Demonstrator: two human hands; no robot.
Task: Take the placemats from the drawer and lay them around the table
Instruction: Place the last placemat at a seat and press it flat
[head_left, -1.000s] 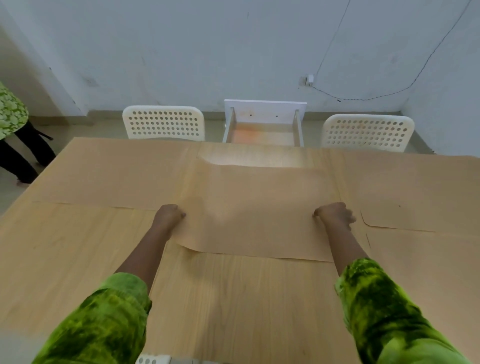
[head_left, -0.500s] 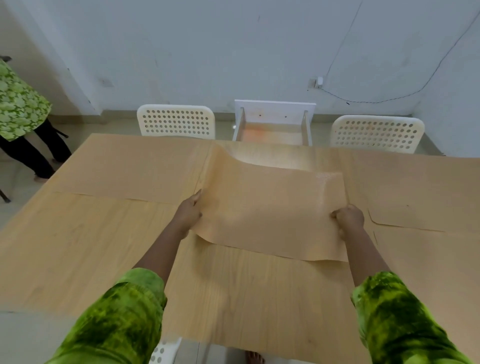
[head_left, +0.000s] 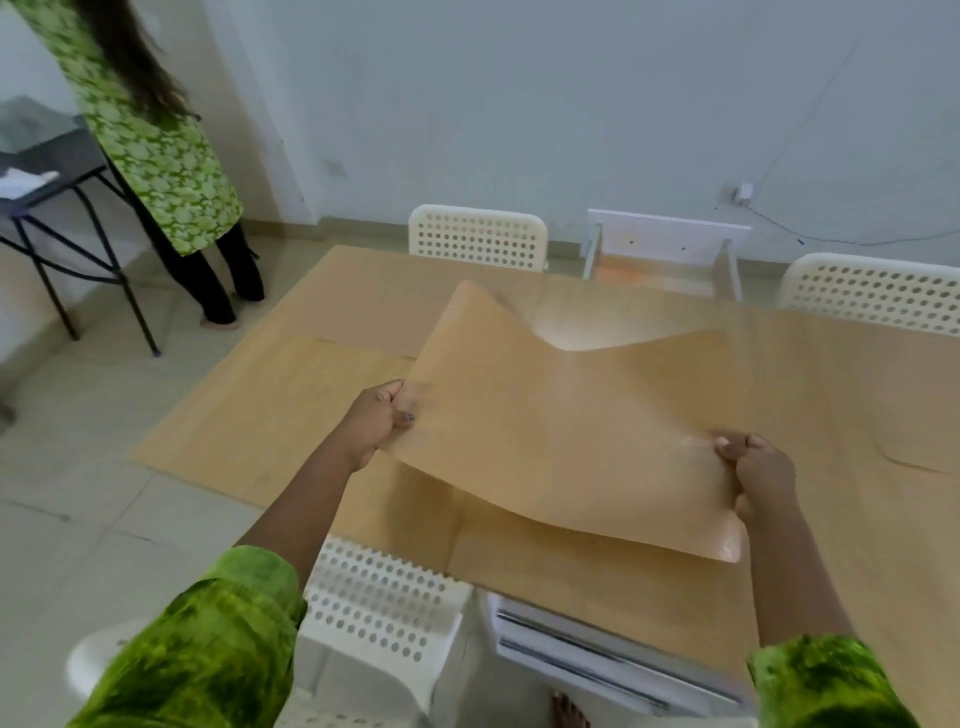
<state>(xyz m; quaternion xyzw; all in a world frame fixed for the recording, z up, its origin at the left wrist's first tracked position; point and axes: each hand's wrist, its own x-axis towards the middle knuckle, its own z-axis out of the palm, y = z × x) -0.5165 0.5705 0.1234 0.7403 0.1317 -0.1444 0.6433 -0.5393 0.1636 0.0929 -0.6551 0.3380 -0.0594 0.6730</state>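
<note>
A tan placemat (head_left: 566, 436) hangs sagging above the wooden table (head_left: 249, 415), held at both side edges. My left hand (head_left: 376, 418) grips its left edge and my right hand (head_left: 761, 473) grips its right edge. Another placemat (head_left: 363, 306) lies flat at the table's far left, and one more placemat (head_left: 857, 395) lies on the right side. An open white drawer (head_left: 662, 260) shows beyond the far edge of the table, its inside orange-tinted.
White perforated chairs stand at the far side (head_left: 478, 236) (head_left: 872, 291) and right below me (head_left: 379, 608). A person in a green patterned top (head_left: 156, 135) stands at the left beside a black folding table (head_left: 57, 171). Tiled floor lies left of the table.
Both hands lifted the placemat off the table and pulled it toward me. My view swung left and back, bringing the standing person and the near chair into sight.
</note>
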